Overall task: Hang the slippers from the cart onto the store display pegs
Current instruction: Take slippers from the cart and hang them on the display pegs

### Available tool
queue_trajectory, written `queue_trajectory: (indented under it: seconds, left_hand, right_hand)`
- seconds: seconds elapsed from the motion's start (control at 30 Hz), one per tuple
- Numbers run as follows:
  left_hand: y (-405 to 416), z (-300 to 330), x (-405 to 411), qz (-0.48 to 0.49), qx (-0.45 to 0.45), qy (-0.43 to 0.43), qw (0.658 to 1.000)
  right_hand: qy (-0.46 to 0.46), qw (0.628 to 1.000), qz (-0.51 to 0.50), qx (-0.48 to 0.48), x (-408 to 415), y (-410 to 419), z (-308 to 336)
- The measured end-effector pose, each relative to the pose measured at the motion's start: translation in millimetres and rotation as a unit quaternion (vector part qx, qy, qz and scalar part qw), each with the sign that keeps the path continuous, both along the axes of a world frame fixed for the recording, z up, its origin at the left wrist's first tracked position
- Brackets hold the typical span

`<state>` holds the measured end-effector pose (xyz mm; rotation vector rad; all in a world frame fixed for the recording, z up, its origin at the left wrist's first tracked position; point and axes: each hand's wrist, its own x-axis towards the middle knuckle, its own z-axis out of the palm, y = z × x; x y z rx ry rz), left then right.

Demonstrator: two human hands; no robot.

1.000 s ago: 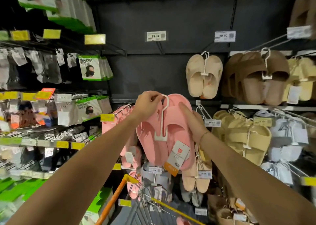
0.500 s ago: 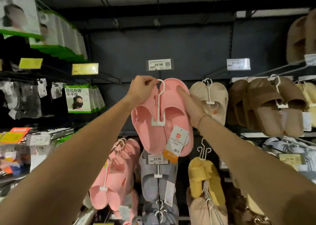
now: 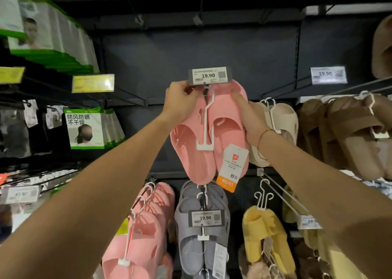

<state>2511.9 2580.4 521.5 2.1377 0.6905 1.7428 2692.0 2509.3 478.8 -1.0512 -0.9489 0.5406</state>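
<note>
A pair of pink slippers (image 3: 191, 151) on a white plastic hanger (image 3: 205, 128) is held up against the dark back panel. My left hand (image 3: 181, 103) grips the top of the pair beside the hanger's hook. My right hand (image 3: 250, 119) holds the right slipper's outer edge. The hook sits right under the 19.90 price tag (image 3: 207, 75) at the tip of a display peg (image 3: 205, 91). A white and orange size tag (image 3: 232, 167) dangles from the right slipper. The cart is out of view.
Below hang more pink slippers (image 3: 146, 225), grey slippers (image 3: 202, 221) and yellow slippers (image 3: 261, 232). Beige slippers (image 3: 284, 117) and brown slippers (image 3: 347, 134) hang to the right. Face mask packs (image 3: 86, 127) fill the left shelves.
Both hands have raised the pink pair from the lower row up to the top peg, and the view has tilted upward. The hook now touches the peg tip under the price tag.
</note>
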Motion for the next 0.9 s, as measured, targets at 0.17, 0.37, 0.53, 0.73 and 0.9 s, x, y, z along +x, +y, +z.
queue_trajectory:
  seconds: [0.17,0.37,0.53,0.73,0.9]
  left_hand:
    - [-4,1,-1,-0.068,0.057,-0.025,0.996]
    - [-3,13,3,0.014,0.027,-0.023,0.999]
    - [17,10,13,0.101,-0.027,0.0,0.995]
    - [52,-1,33,0.118,-0.006,0.025,0.993]
    - [87,-11,50,0.139,0.057,0.025,0.988]
  right_hand:
    - [0.008,0.999,-0.008,0.039,4,-5,-2]
    - [-0.02,0.999,-0.029,0.013,2,-5,19]
    - [-0.031,0.998,-0.012,-0.05,7,12,17]
    - [-0.16,0.98,-0.105,-0.053,6,43,-18]
    - [-0.389,0.886,-0.253,-0.011,0,74,-45]
